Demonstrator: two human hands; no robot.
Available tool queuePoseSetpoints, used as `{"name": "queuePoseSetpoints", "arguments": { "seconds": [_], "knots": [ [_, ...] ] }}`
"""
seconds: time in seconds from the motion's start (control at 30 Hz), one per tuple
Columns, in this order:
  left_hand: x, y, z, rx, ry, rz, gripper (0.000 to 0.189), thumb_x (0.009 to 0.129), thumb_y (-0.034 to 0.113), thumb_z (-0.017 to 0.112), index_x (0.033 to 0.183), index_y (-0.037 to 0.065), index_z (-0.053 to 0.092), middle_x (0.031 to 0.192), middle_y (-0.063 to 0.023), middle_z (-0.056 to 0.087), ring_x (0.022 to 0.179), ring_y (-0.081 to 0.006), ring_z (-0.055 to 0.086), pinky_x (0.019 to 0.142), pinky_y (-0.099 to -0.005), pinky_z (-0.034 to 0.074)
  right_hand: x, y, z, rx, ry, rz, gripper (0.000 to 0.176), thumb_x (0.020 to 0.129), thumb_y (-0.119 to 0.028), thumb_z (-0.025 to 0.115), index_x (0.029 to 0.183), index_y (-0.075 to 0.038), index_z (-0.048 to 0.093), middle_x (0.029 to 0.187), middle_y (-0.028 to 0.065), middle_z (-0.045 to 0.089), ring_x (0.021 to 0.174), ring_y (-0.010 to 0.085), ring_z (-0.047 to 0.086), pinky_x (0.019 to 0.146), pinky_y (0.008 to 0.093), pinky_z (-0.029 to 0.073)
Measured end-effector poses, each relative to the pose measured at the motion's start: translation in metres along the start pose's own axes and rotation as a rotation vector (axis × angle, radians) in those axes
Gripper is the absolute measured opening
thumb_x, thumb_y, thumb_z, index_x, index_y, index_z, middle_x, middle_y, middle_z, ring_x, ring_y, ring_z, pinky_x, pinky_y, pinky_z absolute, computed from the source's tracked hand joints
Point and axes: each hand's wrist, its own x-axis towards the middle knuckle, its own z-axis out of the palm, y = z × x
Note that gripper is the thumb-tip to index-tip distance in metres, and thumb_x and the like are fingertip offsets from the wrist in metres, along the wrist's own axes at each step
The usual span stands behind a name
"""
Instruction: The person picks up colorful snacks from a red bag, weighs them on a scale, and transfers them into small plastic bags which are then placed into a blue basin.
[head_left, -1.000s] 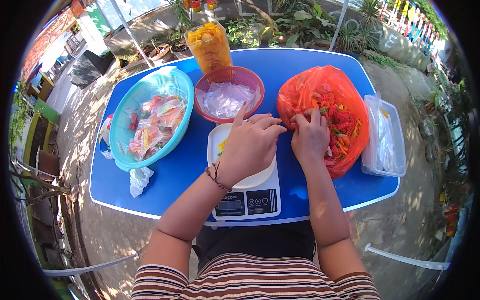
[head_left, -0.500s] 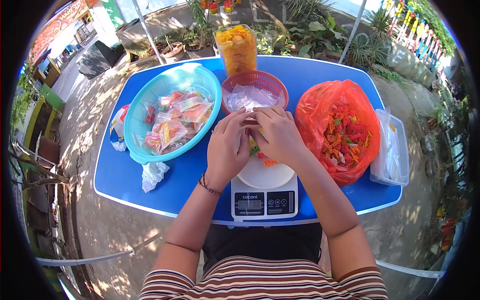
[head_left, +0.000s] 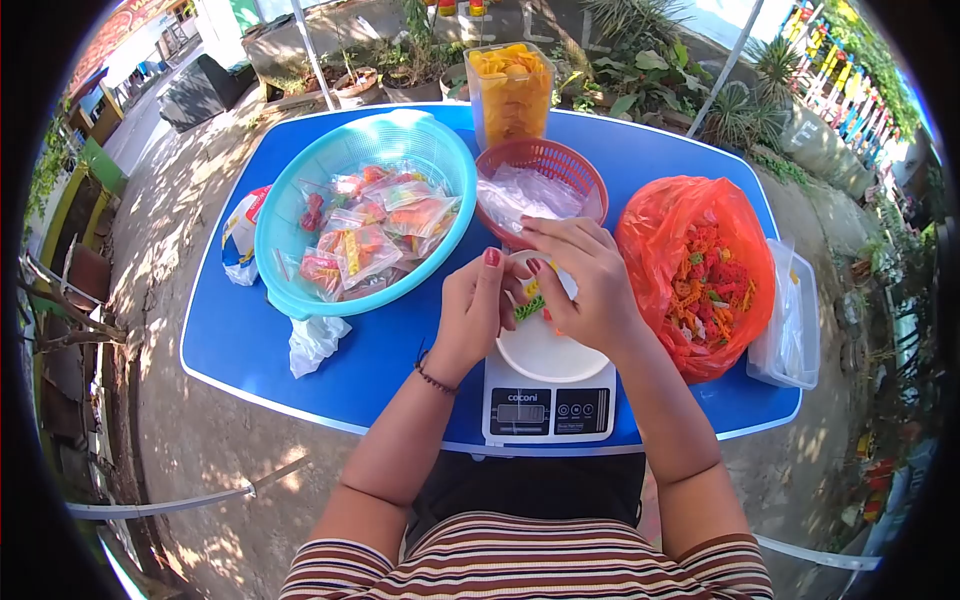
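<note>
Over a white kitchen scale point(head_left: 549, 424) with a round plate, my left hand point(head_left: 476, 308) has its fingers curled inward and its thumb raised. What it grips, if anything, I cannot make out. My right hand point(head_left: 592, 290) is beside it, fingers stretched toward the left and thumb apart, with nothing visible held. Green and yellow twisted snack pieces point(head_left: 528, 306) show between the hands, above or on the plate, partly hidden. Behind the hands, a red-brown basket point(head_left: 597, 180) holds clear plastic bags point(head_left: 530, 192).
A turquoise basin point(head_left: 275, 230) of small filled packets is at the left, near crumpled plastic point(head_left: 315, 343). An orange bag point(head_left: 650, 225) of colourful snacks and a clear tub point(head_left: 806, 325) stand right. A container of yellow chips point(head_left: 512, 98) stands at the back.
The hands have parted slightly. My left hand sits lower relative to the basket, and the right fingers no longer meet it. The whole view has shifted, moving the table items rightward.
</note>
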Motion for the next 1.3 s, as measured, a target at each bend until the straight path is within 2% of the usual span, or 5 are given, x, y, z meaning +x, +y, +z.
{"name": "queuePoseSetpoints", "arguments": {
  "seconds": [0.1, 0.13, 0.47, 0.87, 1.3],
  "knots": [
    [0.003, -0.005, 0.009, -0.521, 0.037, -0.017, 0.066, 0.106, 0.057, 0.039, 0.119, -0.004, 0.061, 0.108, -0.0159, 0.070, 0.083, -0.0213, 0.073, 0.069, -0.0282, 0.060, -0.010, -0.012, -0.013, 0.096, -0.089, -0.111, 0.022, 0.079, -0.001, 0.068, 0.101, -0.001, 0.073, 0.113, 0.0101, 0.072, 0.101, 0.0276, 0.067, 0.090, 0.0396, 0.050],
    [0.003, 0.005, 0.010, -0.596, 0.088, -0.013, 0.049, 0.109, 0.039, 0.046, 0.118, -0.006, 0.062, 0.109, -0.0190, 0.072, 0.092, -0.0238, 0.074, 0.077, -0.0312, 0.062, -0.013, -0.012, -0.014, 0.120, -0.116, -0.144, 0.023, 0.079, -0.001, 0.068, 0.101, -0.001, 0.072, 0.112, 0.0108, 0.072, 0.101, 0.0281, 0.067, 0.090, 0.0394, 0.050],
    [0.006, -0.007, 0.013, -0.088, 0.163, 0.253, 0.030, 0.107, 0.019, 0.053, 0.117, -0.005, 0.068, 0.111, -0.0182, 0.074, 0.101, -0.0232, 0.074, 0.083, -0.0326, 0.061, -0.051, 0.004, -0.008, 0.088, -0.126, 0.101, 0.037, 0.075, 0.007, 0.059, 0.106, -0.003, 0.040, 0.104, 0.0150, 0.047, 0.093, 0.0332, 0.042, 0.081, 0.0446, 0.034],
    [-0.003, 0.004, 0.017, -0.152, 0.220, 0.261, 0.031, 0.105, 0.018, 0.059, 0.129, -0.001, 0.064, 0.119, -0.0171, 0.071, 0.089, -0.0178, 0.074, 0.074, -0.0271, 0.058, -0.050, -0.011, -0.008, -0.007, -0.239, 0.091, 0.024, 0.077, -0.006, 0.071, 0.100, -0.007, 0.068, 0.104, 0.0088, 0.058, 0.097, 0.0288, 0.054, 0.086, 0.0404, 0.047],
    [-0.005, -0.009, 0.020, -0.007, 0.186, 0.286, 0.020, 0.096, 0.011, 0.072, 0.106, -0.006, 0.072, 0.096, -0.0126, 0.076, 0.087, -0.0142, 0.072, 0.079, -0.0271, 0.058, -0.050, -0.005, -0.007, 0.107, -0.085, 0.101, 0.021, 0.082, 0.000, 0.072, 0.103, -0.005, 0.068, 0.103, 0.0091, 0.064, 0.091, 0.0290, 0.060, 0.082, 0.0395, 0.050]
  ]
}}
